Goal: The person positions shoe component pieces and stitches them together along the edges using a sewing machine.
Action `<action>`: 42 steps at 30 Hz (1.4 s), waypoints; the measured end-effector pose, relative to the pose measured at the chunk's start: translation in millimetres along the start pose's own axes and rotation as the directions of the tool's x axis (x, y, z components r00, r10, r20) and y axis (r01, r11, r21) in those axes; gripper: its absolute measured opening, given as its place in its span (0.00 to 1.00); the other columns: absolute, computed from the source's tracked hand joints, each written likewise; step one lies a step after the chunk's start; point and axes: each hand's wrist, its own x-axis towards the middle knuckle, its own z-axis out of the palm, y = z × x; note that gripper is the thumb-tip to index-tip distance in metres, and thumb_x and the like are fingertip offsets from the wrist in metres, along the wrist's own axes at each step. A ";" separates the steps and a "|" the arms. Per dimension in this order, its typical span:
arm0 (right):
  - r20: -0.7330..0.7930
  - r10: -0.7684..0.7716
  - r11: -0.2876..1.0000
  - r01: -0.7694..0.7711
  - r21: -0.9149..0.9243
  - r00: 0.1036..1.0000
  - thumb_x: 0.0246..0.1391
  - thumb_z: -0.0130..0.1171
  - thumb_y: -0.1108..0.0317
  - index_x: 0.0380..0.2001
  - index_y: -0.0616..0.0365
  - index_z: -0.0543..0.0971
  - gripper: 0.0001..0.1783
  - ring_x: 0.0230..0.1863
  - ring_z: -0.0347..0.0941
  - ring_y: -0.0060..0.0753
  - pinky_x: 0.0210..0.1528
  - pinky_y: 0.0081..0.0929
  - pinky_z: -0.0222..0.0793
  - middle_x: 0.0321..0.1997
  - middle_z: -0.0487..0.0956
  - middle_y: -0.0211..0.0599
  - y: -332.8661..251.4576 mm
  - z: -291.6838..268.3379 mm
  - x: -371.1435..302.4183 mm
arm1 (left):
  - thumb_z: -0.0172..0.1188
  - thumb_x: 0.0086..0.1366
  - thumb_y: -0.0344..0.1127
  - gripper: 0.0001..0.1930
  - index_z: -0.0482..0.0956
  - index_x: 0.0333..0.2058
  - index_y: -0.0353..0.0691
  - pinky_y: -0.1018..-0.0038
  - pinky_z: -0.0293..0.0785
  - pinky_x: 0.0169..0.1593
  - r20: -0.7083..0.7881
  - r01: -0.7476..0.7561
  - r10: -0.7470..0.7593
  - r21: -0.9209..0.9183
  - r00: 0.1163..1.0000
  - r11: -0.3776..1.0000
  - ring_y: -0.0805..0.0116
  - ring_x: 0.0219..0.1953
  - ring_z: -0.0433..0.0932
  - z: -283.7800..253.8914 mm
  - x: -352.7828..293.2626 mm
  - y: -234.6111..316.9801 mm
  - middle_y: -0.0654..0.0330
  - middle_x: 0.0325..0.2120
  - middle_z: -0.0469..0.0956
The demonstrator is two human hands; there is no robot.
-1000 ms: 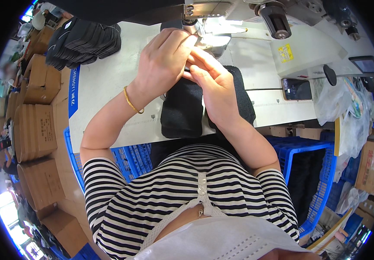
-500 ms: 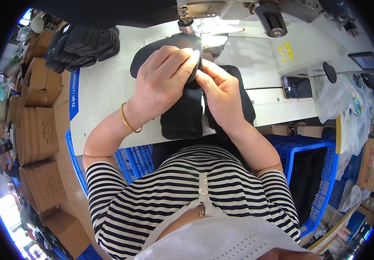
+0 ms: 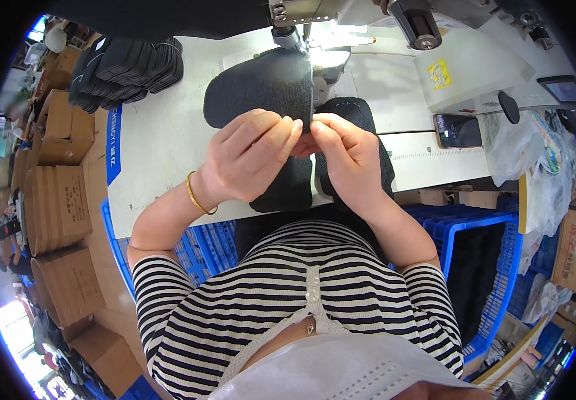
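Note:
A dark, sole-shaped fabric piece [image 3: 254, 87] lies flat on the white sewing table, its right edge running under the sewing machine's needle area [image 3: 304, 41]. My left hand [image 3: 251, 157] is closed at the near end of that edge, fingertips pinching the dark fabric. Against it, my right hand [image 3: 348, 157] pinches the same edge between thumb and forefinger. Beneath my hands, a second dark fabric piece [image 3: 291, 187] reaches to the table's front edge. Another dark piece [image 3: 348, 110] with light stitch marks lies to the right, partly covered by my right hand.
Stacks of dark fabric pieces [image 3: 131, 70] sit at the table's far left. A phone [image 3: 458, 131] lies on the right, near clear plastic bags [image 3: 528, 150]. Blue crates [image 3: 511, 267] stand below the table, and cardboard boxes [image 3: 58, 203] line the left side.
Both hands have slid toward me along the fabric edge, away from the needle. More of the sole-shaped piece shows, and it lies flatter.

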 end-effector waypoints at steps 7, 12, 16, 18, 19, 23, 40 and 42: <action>-0.100 0.039 0.998 -0.043 -0.045 0.994 0.60 0.55 0.72 0.34 0.68 0.79 0.09 0.26 0.79 0.19 0.30 0.17 0.75 0.24 0.82 0.37 -6.0 1.1 -0.7 | 0.63 0.45 0.25 0.14 0.84 0.34 0.30 0.70 0.81 0.39 0.011 -0.028 0.027 0.074 1.000 0.997 0.60 0.37 0.79 2.9 3.0 6.7 0.55 0.34 0.79; -0.089 0.049 0.999 -0.050 -0.002 0.995 0.60 0.53 0.71 0.33 0.67 0.79 0.10 0.23 0.77 0.17 0.28 0.16 0.73 0.23 0.82 0.35 -8.7 -3.0 6.3 | 0.63 0.48 0.25 0.15 0.85 0.37 0.31 0.69 0.82 0.42 0.016 -0.022 0.019 0.211 1.000 0.977 0.61 0.40 0.79 4.2 5.5 3.8 0.54 0.37 0.80; -0.073 0.021 1.000 -0.020 0.014 0.997 0.62 0.50 0.69 0.30 0.65 0.79 0.13 0.22 0.74 0.15 0.26 0.15 0.71 0.22 0.82 0.34 -8.1 -5.0 19.6 | 0.64 0.48 0.26 0.16 0.84 0.39 0.31 0.69 0.82 0.43 0.007 -0.024 0.023 0.198 1.000 0.980 0.61 0.42 0.79 11.1 6.3 -6.8 0.54 0.39 0.80; -0.060 -0.003 1.000 0.005 0.030 0.998 0.62 0.49 0.68 0.28 0.64 0.80 0.14 0.21 0.73 0.14 0.26 0.14 0.70 0.22 0.81 0.33 -6.2 -5.0 26.3 | 0.66 0.46 0.27 0.17 0.84 0.38 0.31 0.69 0.82 0.42 -0.013 -0.029 0.033 0.215 0.999 0.976 0.61 0.42 0.79 15.2 5.4 -13.8 0.55 0.39 0.80; -0.059 -0.003 1.000 0.005 0.030 0.998 0.62 0.49 0.68 0.28 0.64 0.80 0.14 0.21 0.73 0.14 0.26 0.14 0.70 0.22 0.81 0.33 -5.4 -4.8 29.0 | 0.66 0.46 0.27 0.17 0.84 0.38 0.31 0.69 0.82 0.42 -0.013 -0.029 0.033 0.215 0.999 0.976 0.61 0.42 0.79 16.0 5.8 -16.6 0.55 0.39 0.80; -0.076 -0.019 0.997 0.024 0.070 0.997 0.62 0.49 0.69 0.28 0.64 0.80 0.13 0.21 0.73 0.14 0.26 0.14 0.71 0.22 0.82 0.33 0.1 -3.1 40.6 | 0.65 0.45 0.27 0.17 0.85 0.38 0.32 0.68 0.80 0.42 -0.013 -0.040 0.044 0.223 0.999 0.974 0.60 0.41 0.79 20.2 5.8 -29.6 0.56 0.38 0.81; -0.051 0.012 0.996 -0.007 0.093 0.999 0.62 0.51 0.70 0.38 0.64 0.80 0.11 0.25 0.75 0.15 0.29 0.15 0.72 0.29 0.84 0.37 3.7 -5.4 30.6 | 0.62 0.42 0.28 0.14 0.81 0.32 0.34 0.71 0.79 0.40 -0.068 -0.023 0.037 0.199 0.997 0.980 0.64 0.39 0.80 33.0 15.7 -63.1 0.60 0.36 0.79; -0.045 0.011 0.995 -0.006 0.100 0.999 0.62 0.51 0.70 0.38 0.64 0.80 0.11 0.24 0.75 0.15 0.29 0.15 0.72 0.29 0.84 0.37 3.6 -3.9 30.1 | 0.62 0.42 0.28 0.14 0.81 0.32 0.34 0.72 0.79 0.40 -0.068 -0.021 0.035 0.201 0.997 0.979 0.64 0.39 0.79 33.2 16.4 -61.9 0.60 0.35 0.79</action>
